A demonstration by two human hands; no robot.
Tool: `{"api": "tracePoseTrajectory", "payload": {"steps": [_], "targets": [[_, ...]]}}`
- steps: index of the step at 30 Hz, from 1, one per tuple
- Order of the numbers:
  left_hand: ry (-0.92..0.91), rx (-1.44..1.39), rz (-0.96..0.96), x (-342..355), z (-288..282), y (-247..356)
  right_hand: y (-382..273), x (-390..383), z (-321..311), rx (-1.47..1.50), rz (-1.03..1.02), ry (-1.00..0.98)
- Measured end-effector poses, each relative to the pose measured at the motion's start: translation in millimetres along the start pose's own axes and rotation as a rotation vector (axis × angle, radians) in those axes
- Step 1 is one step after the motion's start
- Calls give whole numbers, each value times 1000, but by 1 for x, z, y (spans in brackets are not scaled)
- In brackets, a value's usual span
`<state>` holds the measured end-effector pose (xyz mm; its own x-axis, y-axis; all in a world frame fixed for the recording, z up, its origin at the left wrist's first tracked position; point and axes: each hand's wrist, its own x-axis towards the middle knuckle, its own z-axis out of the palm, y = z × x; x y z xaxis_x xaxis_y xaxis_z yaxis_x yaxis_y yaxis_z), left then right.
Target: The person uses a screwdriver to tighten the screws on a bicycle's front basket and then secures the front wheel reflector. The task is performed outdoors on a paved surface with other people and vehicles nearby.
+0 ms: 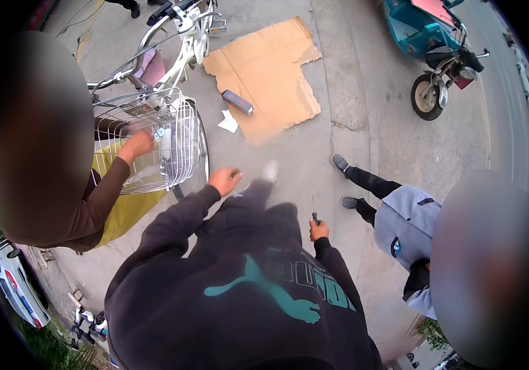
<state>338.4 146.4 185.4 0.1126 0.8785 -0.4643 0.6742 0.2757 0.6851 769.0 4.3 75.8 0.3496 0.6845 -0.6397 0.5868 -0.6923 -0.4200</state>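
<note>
My right hand point(319, 230) is closed round the dark handle of a screwdriver point(315, 217); its thin shaft points away from me. My left hand point(224, 180) is held out in front of my body with nothing in it, its fingers loosely apart. Nearest to that hand is the wire basket point(181, 145) of a white bicycle point(195, 43). A person in brown at my left has a hand point(138, 145) inside the basket, by a small blue and white thing point(159, 133) too small to make out.
Ahead on the pavement lies a torn cardboard sheet point(276, 68) with a dark oblong box point(238, 102) on it and white paper point(228, 121) beside it. A person in a grey vest point(403, 222) stands at my right. A teal three-wheeler point(425, 40) is parked at the far right.
</note>
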Motion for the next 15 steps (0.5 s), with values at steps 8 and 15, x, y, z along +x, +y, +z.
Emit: {"api": "tracePoseTrajectory", "payload": {"steps": [8, 15], "targets": [[-40, 146, -39, 129, -30, 21, -144, 106, -145, 92, -35, 25], [89, -71, -369, 202, 1, 21, -91, 320, -238, -448, 44, -199]]}}
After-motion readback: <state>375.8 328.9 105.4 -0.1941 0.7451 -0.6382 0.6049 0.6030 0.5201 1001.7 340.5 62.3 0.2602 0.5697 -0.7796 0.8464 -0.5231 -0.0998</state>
